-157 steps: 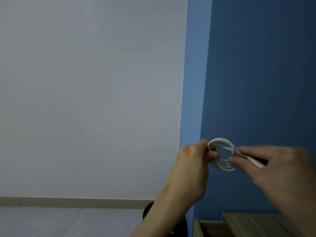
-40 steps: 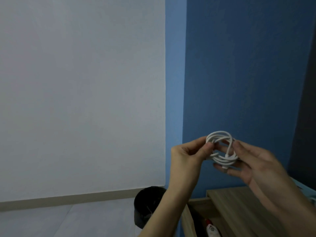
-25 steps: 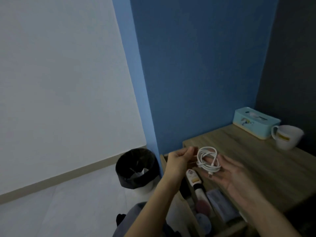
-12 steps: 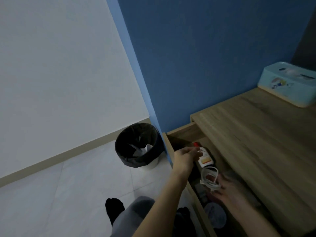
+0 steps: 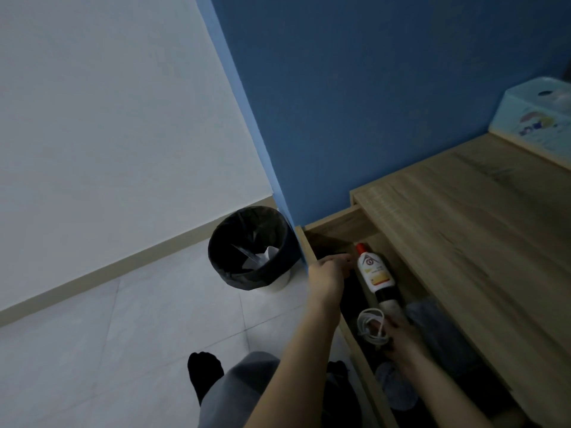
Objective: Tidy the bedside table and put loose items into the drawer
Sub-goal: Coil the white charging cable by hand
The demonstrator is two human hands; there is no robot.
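The drawer [image 5: 309,242] of the wooden bedside table [image 5: 463,217] stands pulled out. My right hand [image 5: 401,335] is down inside it, fingers closed on a coiled white cable [image 5: 369,325]. My left hand [image 5: 329,273] rests on the drawer's front edge with its fingers curled over the board. A white bottle with a red cap [image 5: 375,276] lies in the drawer just beyond the cable. Dark folded cloth [image 5: 438,332] and a round greyish item [image 5: 397,387] also lie in the drawer.
A light-blue tissue box [image 5: 534,125] stands at the table's far right against the blue wall. A black waste bin [image 5: 250,247] with paper in it sits on the tiled floor left of the drawer. My grey trouser leg and black sock [image 5: 205,373] are below.
The view swung down from the wall to the open drawer. My right hand carried the coiled cable down into the drawer, and my left hand let go of it and went to the drawer's front.
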